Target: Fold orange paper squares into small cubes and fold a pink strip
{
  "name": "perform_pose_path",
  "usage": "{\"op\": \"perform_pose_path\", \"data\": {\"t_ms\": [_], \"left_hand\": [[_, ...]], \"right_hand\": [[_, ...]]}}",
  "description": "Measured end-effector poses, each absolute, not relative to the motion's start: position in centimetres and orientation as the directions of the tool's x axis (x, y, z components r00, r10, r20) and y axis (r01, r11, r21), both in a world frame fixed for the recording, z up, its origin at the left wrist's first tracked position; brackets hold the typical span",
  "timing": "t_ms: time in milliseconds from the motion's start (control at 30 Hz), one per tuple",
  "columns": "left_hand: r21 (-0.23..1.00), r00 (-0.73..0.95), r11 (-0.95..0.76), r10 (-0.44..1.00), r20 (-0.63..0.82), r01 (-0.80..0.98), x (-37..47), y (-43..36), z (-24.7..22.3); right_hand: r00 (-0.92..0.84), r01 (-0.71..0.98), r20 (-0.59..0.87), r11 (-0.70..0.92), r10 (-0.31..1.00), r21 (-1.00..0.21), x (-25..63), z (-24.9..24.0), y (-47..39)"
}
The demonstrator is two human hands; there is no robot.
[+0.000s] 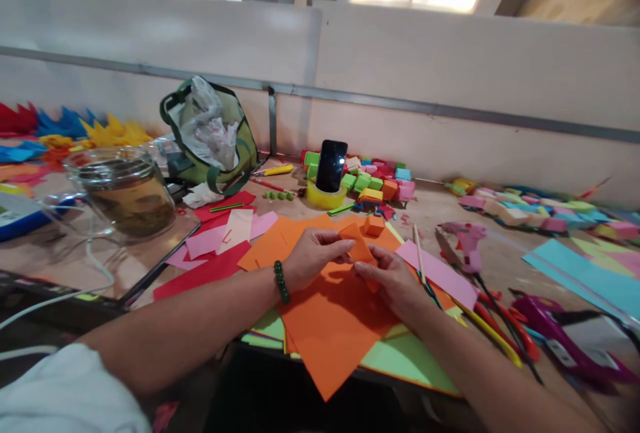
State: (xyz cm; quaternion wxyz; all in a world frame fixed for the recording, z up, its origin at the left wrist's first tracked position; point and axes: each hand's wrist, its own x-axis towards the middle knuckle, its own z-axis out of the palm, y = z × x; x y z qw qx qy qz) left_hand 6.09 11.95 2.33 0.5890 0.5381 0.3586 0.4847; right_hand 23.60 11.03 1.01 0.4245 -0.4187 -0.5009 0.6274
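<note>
Between my two hands is a small folded piece of orange paper (361,251). My left hand (320,256), with a green bead bracelet (281,282) at the wrist, pinches its left edge. My right hand (390,279) grips the lower right side with thumb and fingers. Beneath them lie large orange paper sheets (330,339), one corner hanging past the table's front edge. Just beyond my hands sits a small orange paper cube (374,225). A pink paper strip (440,274) and a thin wooden stick (419,254) lie beside my right hand.
A phone (332,165) leans in a yellow tape roll (325,197), with colourful paper cubes (365,183) behind. To the right are a pink glue gun (467,243) and a purple device (565,339). A glass jar (127,193) and green bag (215,133) stand left.
</note>
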Motion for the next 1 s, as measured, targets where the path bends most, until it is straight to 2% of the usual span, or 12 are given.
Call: {"op": "perform_pose_path", "data": {"t_ms": [133,233,367,500,600,767,1000], "left_hand": [[0.986,0.24,-0.123,0.96,0.147,-0.111,6.2,11.8,2.4],[0.969,0.213,-0.245,0.947,0.242,-0.01,6.1,11.5,2.5],[0.907,0.25,-0.411,0.891,0.379,0.091,6.1,11.0,2.6],[0.856,0.323,-0.495,0.843,0.431,0.149,6.3,10.6,2.6],[0.839,0.347,-0.525,0.82,0.454,0.142,6.5,10.3,2.6],[0.906,0.267,-0.422,0.87,0.414,-0.033,6.6,9.5,2.9],[0.708,0.246,-0.705,0.696,0.675,0.052,6.0,8.9,3.9]], "right_hand": [[-0.297,-0.076,-0.083,-0.11,0.951,-0.991,23.6,0.5,11.1],[-0.309,0.008,-0.051,-0.051,0.95,-0.999,23.4,1.1,10.8],[-0.259,0.02,0.105,0.114,0.96,-0.993,23.3,2.2,10.3],[-0.122,0.004,0.215,0.217,0.969,-0.976,23.6,2.5,10.4],[-0.102,-0.007,0.305,0.306,0.947,-0.952,23.7,2.6,10.4],[-0.106,-0.054,0.38,0.377,0.919,-0.925,24.0,2.9,10.4],[-0.153,-0.06,0.419,0.415,0.895,-0.908,24.3,3.4,9.7]]}}
